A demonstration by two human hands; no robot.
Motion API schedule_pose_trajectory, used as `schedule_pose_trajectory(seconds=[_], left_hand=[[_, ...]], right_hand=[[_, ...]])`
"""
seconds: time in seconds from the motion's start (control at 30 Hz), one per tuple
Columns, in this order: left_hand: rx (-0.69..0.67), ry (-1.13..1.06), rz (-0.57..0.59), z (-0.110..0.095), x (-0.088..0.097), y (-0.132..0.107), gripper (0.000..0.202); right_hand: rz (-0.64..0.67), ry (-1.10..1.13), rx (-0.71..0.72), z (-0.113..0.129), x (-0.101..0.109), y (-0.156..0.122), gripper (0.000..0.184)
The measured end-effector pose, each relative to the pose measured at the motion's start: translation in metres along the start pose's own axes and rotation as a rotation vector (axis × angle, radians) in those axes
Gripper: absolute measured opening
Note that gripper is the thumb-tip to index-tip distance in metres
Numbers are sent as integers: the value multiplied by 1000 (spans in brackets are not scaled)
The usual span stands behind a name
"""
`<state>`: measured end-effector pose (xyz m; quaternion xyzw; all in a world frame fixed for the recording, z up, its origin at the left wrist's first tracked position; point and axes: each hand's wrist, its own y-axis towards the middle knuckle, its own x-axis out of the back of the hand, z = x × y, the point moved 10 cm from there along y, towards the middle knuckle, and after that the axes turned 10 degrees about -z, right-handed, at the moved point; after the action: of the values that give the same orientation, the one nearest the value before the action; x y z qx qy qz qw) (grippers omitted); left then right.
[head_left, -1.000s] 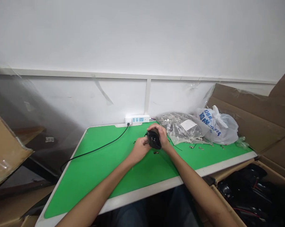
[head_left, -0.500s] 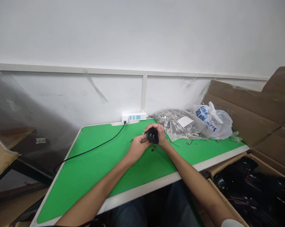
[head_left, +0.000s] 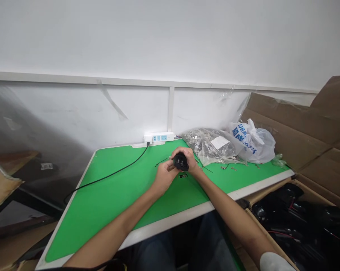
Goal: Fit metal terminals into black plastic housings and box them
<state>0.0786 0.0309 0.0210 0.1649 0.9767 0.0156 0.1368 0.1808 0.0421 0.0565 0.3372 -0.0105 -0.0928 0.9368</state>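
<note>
Both hands hold a black, cup-like plastic part (head_left: 180, 161) above the green table top (head_left: 125, 199); its shiny hollow faces me. On its left side, my left hand (head_left: 166, 173) closes its thumb and fingers on the edge. My right hand (head_left: 190, 160) wraps around the far and right side of the same part. Just below the hands lie small dark and metal pieces (head_left: 183, 175). A thin black wire (head_left: 161, 162) pokes out to the left of the left hand. What the fingers touch behind the part is hidden.
A white power strip (head_left: 159, 138) with a black cord (head_left: 113, 174) sits by the wall. Clear bag (head_left: 206, 145) of small parts and a white plastic bag (head_left: 256, 141) lie at back right. Small metal pieces (head_left: 233, 168) are scattered nearby. A carton (head_left: 260, 229) holds black parts, right.
The view has shifted slightly. Both hands keep their grip on the black part, which is turned a little; the thin wire beside the left hand shows more.
</note>
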Motion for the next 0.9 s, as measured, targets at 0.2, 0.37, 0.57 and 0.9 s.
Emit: schedule_pose_trajectory(seconds=[0.2, 0.37, 0.57, 0.9], left_hand=[[-36, 5, -41, 6, 6, 1, 33], [-25, 16, -32, 8, 7, 3, 32], [1, 10, -16, 8, 3, 2, 39], [-33, 14, -44, 11, 8, 5, 37]], right_hand=[[9, 28, -11, -4, -3, -1, 67], [15, 37, -6, -3, -3, -1, 60], [-51, -38, 18, 2, 6, 2, 64], [-135, 26, 47, 6, 8, 0, 55]])
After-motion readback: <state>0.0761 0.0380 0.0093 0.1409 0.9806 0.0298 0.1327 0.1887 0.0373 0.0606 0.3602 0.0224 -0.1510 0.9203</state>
